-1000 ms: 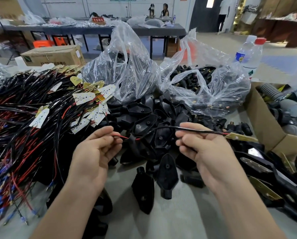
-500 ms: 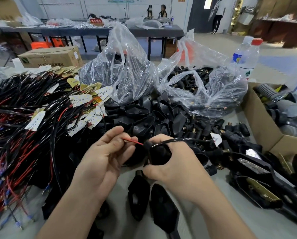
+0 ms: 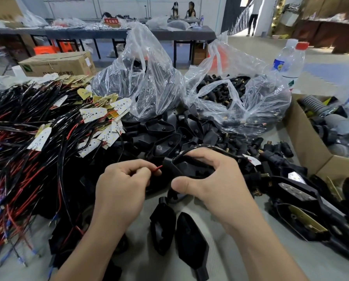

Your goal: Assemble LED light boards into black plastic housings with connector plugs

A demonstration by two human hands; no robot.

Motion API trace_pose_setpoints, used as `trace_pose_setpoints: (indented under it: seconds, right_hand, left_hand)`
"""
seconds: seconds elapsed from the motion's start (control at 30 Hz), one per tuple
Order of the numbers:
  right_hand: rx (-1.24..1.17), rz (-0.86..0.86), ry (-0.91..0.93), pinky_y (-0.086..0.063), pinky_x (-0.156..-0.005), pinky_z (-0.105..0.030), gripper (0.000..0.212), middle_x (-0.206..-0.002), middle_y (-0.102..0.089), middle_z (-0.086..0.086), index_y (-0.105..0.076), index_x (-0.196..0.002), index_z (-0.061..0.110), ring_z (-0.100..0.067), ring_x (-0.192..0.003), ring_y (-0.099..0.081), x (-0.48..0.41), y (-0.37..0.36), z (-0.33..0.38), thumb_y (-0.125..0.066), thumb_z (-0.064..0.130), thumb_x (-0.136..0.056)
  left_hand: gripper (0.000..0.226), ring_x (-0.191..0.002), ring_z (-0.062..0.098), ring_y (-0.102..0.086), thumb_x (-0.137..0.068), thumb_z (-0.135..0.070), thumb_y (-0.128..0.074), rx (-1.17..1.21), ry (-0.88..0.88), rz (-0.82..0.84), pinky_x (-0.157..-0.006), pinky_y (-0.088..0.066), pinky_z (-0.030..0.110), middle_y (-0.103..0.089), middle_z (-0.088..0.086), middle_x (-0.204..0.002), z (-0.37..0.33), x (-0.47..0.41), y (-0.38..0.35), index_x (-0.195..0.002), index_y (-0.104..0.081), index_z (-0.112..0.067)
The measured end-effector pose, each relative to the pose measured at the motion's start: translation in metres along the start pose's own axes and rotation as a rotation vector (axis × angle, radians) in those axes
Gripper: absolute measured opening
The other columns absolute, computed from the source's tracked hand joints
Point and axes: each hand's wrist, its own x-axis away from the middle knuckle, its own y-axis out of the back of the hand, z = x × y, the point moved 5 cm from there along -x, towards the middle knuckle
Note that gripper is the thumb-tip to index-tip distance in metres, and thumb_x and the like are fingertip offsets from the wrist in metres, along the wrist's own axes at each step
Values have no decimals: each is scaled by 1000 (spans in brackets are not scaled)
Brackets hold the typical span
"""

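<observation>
1. The left hand [image 3: 125, 185] is closed in a pinch on the red wire [image 3: 158, 169]. The right hand [image 3: 212, 179] is clamped round a black housing [image 3: 181, 169], held above the middle of the desk [image 3: 230, 252], toward its near edge. Only a short run of wire shows between pinch and housing, so a sharp tug could likely tear it from its joint or scrape the insulation on the housing's opening.
2. The black cable [image 3: 200, 147] arches over the right hand toward the desk's right side, where a small white LED board [image 3: 250, 160] lies. It seems to be this cable's end, though I cannot tell for sure. If the loop catches on the connector plugs [image 3: 284, 149] scattered there, the board may be dragged in crooked or jam.
3. The right hand hides whether the wire really runs through the housing's neck. If it runs alongside instead, pulling achieves nothing and may kink it.
4. The heap of wired boards [image 3: 27, 149] along the left edge lies just beside the left hand, so a stray lead could get pulled in with the red one.
5. Two loose housings [image 3: 162, 224] sit near the near edge below the wrists, and a dropped forearm could knock them off.
</observation>
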Motion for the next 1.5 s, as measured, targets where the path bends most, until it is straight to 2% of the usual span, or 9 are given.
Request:
trace_pose_setpoints:
  seconds: [0.27, 0.5, 0.7, 0.87, 0.97, 1.07, 1.13, 1.27, 1.5]
  right_hand:
    - [-597, -130, -249, -43, -45, -21, 50, -82, -73, -6, -60, -110, 15, -15, -54, -59, -2, -2, -20, -86, -4, -71]
    - [-901, -160, -275, -64, -74, -47, 45, -95, -64, -13, -55, -108, 14, -33, -94, -75, -7, 9, -18, -55, -23, -82]
    - [-745, -314, -152, -64, -80, -42, 76, -123, -65, -10, -55, -142, 29, -26, -96, -76, -10, 52, -16, -54, -19, -83]
    - [-771, -135, -102, -59, -61, -34, 56, -100, -65, -13, -66, -110, 12, -28, -83, -71, -12, 54, -13, -54, -12, -60]
    - [-929, -26, -123, -58, -61, -34, 48, -90, -62, -13, -60, -88, 10, -29, -79, -67, -11, 50, -10, -56, 0, -42]
    - [-847, 114, -165, -54, -62, -35, 40, -93, -62, -16, -55, -86, 10, -30, -78, -66, -9, 37, -9, -48, -2, -48]
    - [-764, 236, -190, -45, -65, -39, 41, -95, -61, -20, -53, -88, 8, -32, -77, -65, -5, 23, -8, -45, -5, -50]
    - [-516, 497, -210, -20, -57, -46, 46, -90, -58, -22, -54, -86, 9, -35, -75, -61, 8, -8, -4, -43, -11, -46]
    - [-350, 754, -283, -42, -61, -30, 50, -103, -62, -25, -61, -98, 7, -33, -83, -63, 22, -16, -4, -47, -13, -55]
  left_hand:
    - [19, -47, 21, -30, -64, -9, -49, 70, -123, 475, -48, -23, 42, -39, 2, -47, -7, 11, -20, -55, -64, -16]
    - [29, -54, 6, -46, -57, -4, -48, 76, -230, 324, -52, -32, 16, -55, -6, -55, -10, 3, -6, -46, -66, -25]
    - [24, -49, 4, -44, -52, -5, -51, 45, -201, 350, -50, -31, 14, -54, -4, -52, 1, -10, 9, -47, -70, -19]
    - [24, -60, 20, -51, -47, -6, -54, 178, -134, 966, -56, -35, 36, -60, 6, -57, -2, 6, -9, -53, -74, -17]
    - [27, -91, 29, -70, -74, 0, -60, 358, -145, 1363, -78, -54, 45, -77, 10, -103, -11, 29, -16, -88, -82, -7]
    - [31, -112, 29, -70, -83, -34, -67, 341, -90, 909, -102, -54, 48, -75, 9, -119, -5, 19, -29, -104, -83, -18]
    - [32, -99, 21, -72, -85, -38, -67, 422, 23, 691, -88, -60, 35, -78, 8, -110, 0, 15, -38, -109, -81, -21]
    - [41, -68, 19, -62, -88, -38, -56, 570, 178, 600, -56, -53, 26, -66, 9, -83, -4, 18, -51, -123, -73, -25]
    - [17, -44, 16, -53, -93, -7, -62, 714, 377, 412, -39, -46, 24, -63, 9, -69, -1, 13, -41, -106, -69, -16]
